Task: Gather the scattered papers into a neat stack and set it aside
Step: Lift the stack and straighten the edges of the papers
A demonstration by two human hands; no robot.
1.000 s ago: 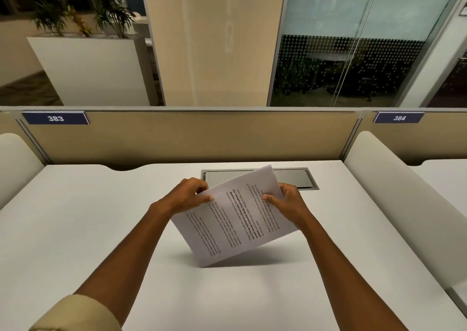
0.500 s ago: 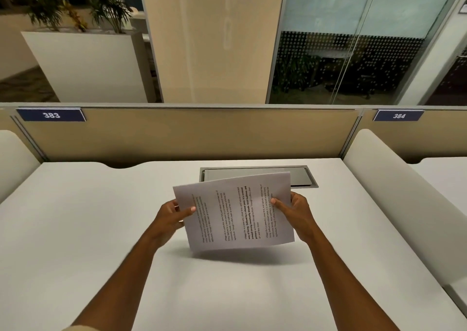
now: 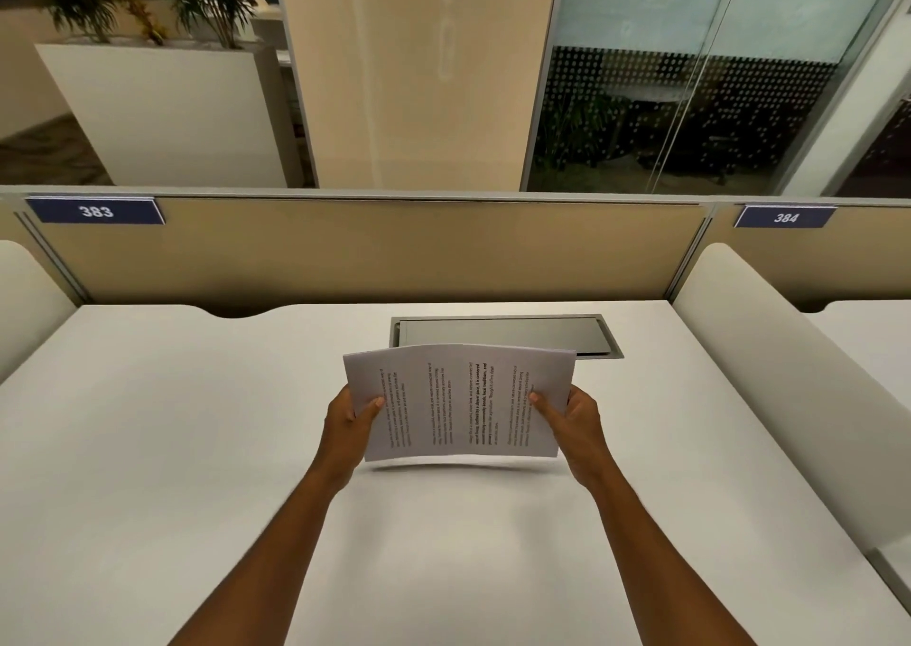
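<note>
A stack of printed white papers (image 3: 458, 401) stands on its long edge just above the white desk (image 3: 197, 448), text running sideways, bowed slightly toward me. My left hand (image 3: 347, 426) grips its left short side with the thumb on the front sheet. My right hand (image 3: 572, 423) grips the right short side the same way. The fingers behind the sheets are hidden. The bottom edge sits level, very close to the desk; whether it touches I cannot tell.
A grey cable hatch (image 3: 508, 334) is set into the desk just behind the papers. A beige partition (image 3: 374, 251) closes the back. White curved dividers stand at the left (image 3: 29, 300) and right (image 3: 788, 374) sides.
The stack turned from a tilted pose to level and upright, and dropped closer to the desk. Both hands slid out to the short sides.
</note>
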